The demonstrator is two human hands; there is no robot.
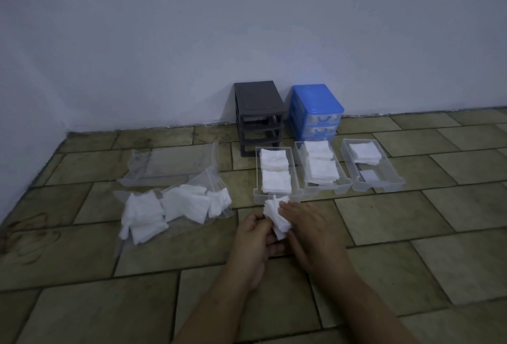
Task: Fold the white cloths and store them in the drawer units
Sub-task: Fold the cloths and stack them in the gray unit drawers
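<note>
Both my hands hold one white cloth [275,216] low over the floor tiles, just in front of the left clear drawer [257,179]. My left hand [253,236] pinches its lower left edge and my right hand [310,229] grips its right side. The left drawer holds two folded stacks, the middle drawer [300,164] two stacks, the right drawer [384,170] one stack at its far end. The grey drawer unit [258,113] stands empty of drawers by the wall, beside the blue drawer unit [315,109].
A clear plastic bag [175,206] with several unfolded white cloths lies on the floor to the left of my hands. An empty clear bag [170,165] lies behind it. The white wall rises right behind the drawer units.
</note>
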